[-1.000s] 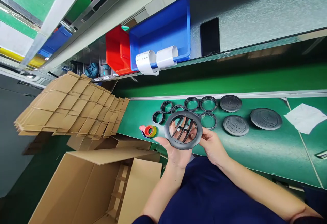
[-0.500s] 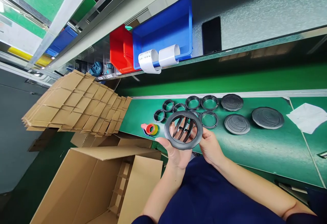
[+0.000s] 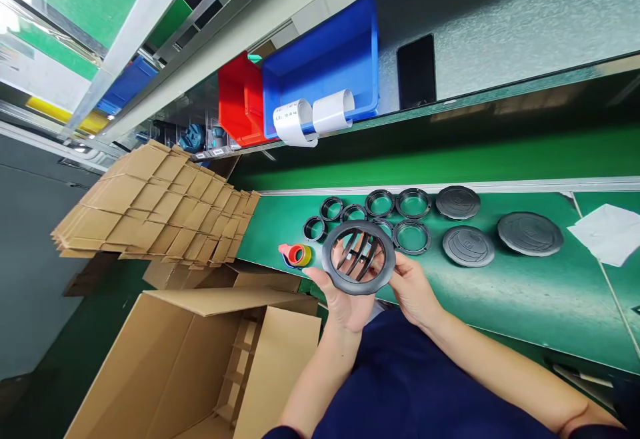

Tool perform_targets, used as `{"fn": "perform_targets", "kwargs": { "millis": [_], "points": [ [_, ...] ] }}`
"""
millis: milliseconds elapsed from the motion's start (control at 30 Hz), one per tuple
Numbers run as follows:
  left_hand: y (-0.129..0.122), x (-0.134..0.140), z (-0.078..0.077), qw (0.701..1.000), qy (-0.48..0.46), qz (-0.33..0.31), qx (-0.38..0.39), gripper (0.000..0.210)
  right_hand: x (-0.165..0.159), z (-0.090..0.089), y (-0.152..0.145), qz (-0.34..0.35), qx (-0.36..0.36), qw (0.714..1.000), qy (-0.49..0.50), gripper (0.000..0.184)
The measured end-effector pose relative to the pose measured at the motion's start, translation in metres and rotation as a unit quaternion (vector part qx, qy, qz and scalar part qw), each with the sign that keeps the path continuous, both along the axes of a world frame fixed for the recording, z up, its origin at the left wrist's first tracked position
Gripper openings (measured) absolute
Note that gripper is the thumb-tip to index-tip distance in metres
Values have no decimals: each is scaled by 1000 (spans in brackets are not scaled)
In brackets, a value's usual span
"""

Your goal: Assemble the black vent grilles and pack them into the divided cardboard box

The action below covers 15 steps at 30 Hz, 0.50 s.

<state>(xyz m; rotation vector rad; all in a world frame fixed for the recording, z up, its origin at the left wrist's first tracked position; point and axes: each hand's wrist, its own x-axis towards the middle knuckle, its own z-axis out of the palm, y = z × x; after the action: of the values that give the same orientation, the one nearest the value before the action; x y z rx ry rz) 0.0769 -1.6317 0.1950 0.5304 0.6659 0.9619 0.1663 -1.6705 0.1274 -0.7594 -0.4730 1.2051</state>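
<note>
A round black air vent [image 3: 384, 272], a ring with curved slats across its opening, is held up over the bench's front edge. From below and the left, my left hand [image 3: 345, 302] cradles it, thumb at its lower left rim. My right hand [image 3: 413, 285] grips the right side of the rim, its fingertips partly hidden behind. Beyond the vent, several black rings [image 3: 413, 204] lie on the green bench. To the right are three round black vents with closed faces, one of them a large disc [image 3: 530, 233] near a white sheet [image 3: 607, 233].
Rolls of tape [image 3: 299, 255] lie at the bench's left end. An open cardboard box [image 3: 165, 352] stands below left, with cardboard dividers [image 3: 155, 205] stacked behind. On the shelf above are a red bin [image 3: 240, 105], a blue bin [image 3: 320, 65] and a black phone [image 3: 417, 72].
The vent has tilted slightly, so its slats and opening face the camera a little more. Both hands keep their hold. The camera view has shifted slightly.
</note>
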Motion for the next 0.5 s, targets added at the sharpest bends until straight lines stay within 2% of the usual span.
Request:
{"fn": "perform_targets", "kwargs": {
  "millis": [67,133,167,200,267,300,333,400,467,500],
  "points": [
    [4,-4,0,1000,5,-5,-10,73,4,-8,-5,23,-7,998,-53,11],
    [10,-10,-1,1000,3,7,-10,72,9,-21,-13,100,0,981,-166,12],
    [13,-14,-1,1000,0,15,-8,71,13,-29,-18,157,15,957,-244,12],
    [16,-18,-1,1000,-5,16,-8,70,18,-36,-22,214,32,921,-323,14],
    [21,-26,-1,1000,-12,-5,-15,71,30,-47,-27,273,44,849,-450,20],
    [22,-29,-1,999,-14,-25,-22,73,37,-48,-27,259,32,833,-488,23],
    [22,-31,-2,998,-14,-44,-31,75,44,-47,-26,216,13,832,-512,26],
    [22,-33,-3,996,-16,-69,-47,78,56,-34,-19,86,-1,842,-533,31],
    [21,-32,-6,994,-25,-85,-70,75,65,-14,-11,3,52,830,-556,49],
    [20,-30,-8,992,-29,-91,-88,74,67,-5,-8,3,91,814,-574,67]
  ]
}}
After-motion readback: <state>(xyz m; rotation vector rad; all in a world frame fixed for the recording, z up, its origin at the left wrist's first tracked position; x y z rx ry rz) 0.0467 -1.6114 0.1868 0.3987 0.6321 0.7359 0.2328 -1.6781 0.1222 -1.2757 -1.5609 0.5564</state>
